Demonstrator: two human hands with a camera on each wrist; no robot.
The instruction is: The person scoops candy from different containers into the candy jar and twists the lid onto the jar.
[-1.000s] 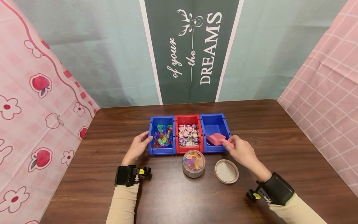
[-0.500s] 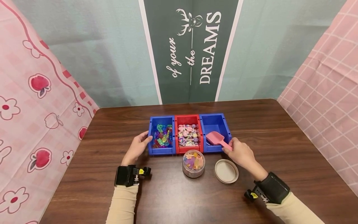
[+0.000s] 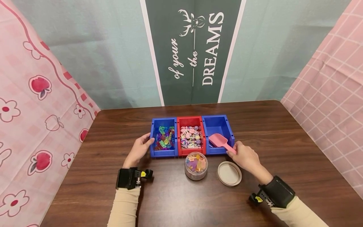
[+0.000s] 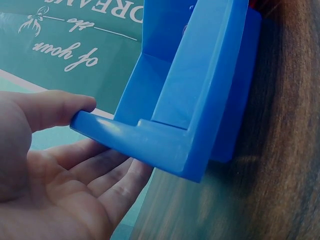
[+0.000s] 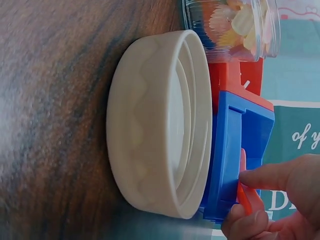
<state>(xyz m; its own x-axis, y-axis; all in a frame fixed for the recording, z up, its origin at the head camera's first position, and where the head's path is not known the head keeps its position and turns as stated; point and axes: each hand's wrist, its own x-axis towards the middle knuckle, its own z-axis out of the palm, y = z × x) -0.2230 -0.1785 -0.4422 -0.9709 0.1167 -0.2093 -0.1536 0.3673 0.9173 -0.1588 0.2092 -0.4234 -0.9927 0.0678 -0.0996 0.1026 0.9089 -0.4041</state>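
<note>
My left hand (image 3: 138, 150) grips the outer side wall of the left blue bin (image 3: 164, 153). In the left wrist view the thumb lies on the rim of this blue bin (image 4: 185, 85), the fingers against its outside. Translucent colourful pieces (image 3: 165, 138) lie in that bin. My right hand (image 3: 246, 155) pinches the handle of a pink scoop (image 3: 218, 140). The scoop's blade is over the front part of the right blue bin (image 3: 216, 122), its handle crossing the front edge. Between them, a red bin (image 3: 192, 151) holds small lollipop-shaped pieces (image 3: 191, 136).
A clear round jar (image 3: 196, 167) with colourful translucent pieces stands before the red bin. To its right, a cream lid (image 3: 229, 173) lies with its hollow side up. Behind the wooden table (image 3: 175, 201) hangs a green curtain (image 3: 113, 56), with pink cloths on both sides.
The right hand has shifted slightly down and left. The scoop has turned so its blade faces up more and its handle sits lower. The left hand and bins stay put.
</note>
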